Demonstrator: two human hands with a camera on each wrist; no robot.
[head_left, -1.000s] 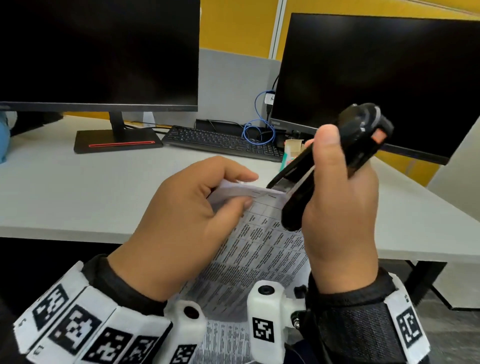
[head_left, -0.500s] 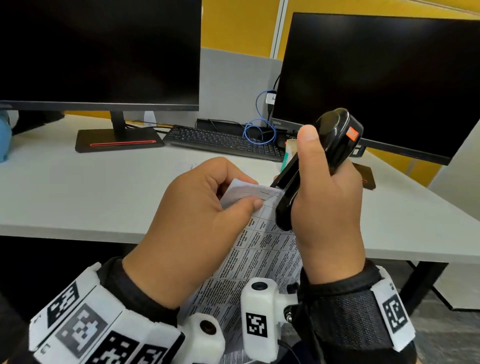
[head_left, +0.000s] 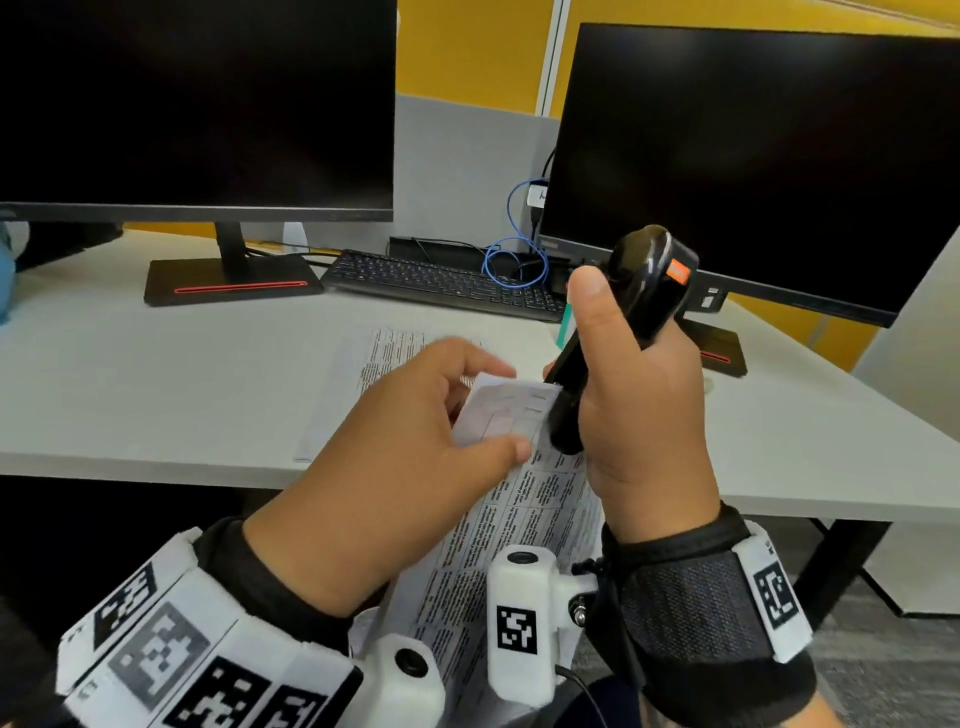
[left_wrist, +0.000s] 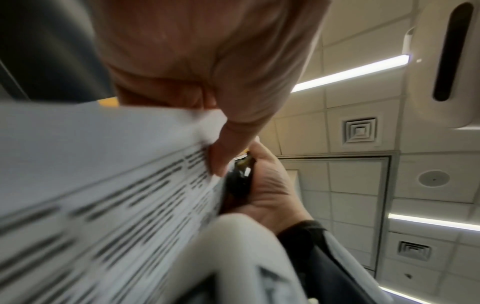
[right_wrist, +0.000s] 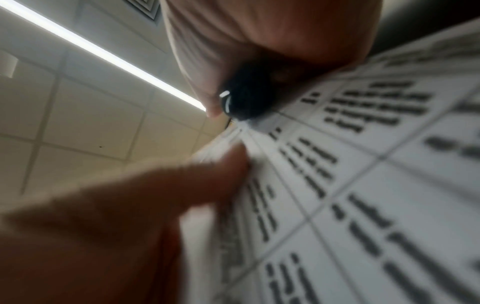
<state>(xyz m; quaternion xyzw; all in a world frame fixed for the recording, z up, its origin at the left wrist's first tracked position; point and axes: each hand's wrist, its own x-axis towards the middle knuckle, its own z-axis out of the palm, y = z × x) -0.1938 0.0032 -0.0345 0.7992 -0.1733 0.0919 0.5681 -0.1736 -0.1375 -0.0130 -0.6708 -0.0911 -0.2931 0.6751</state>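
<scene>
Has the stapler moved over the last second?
Yes. The black stapler in the right hand has moved left along the right monitor's lower edge, toward the keyboard. The left hand pinches the printed sheets.

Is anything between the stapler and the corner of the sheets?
Nothing visible: the stapler in the right hand meets the printed sheets at their corner. The left hand pinches them close beside it.
</scene>
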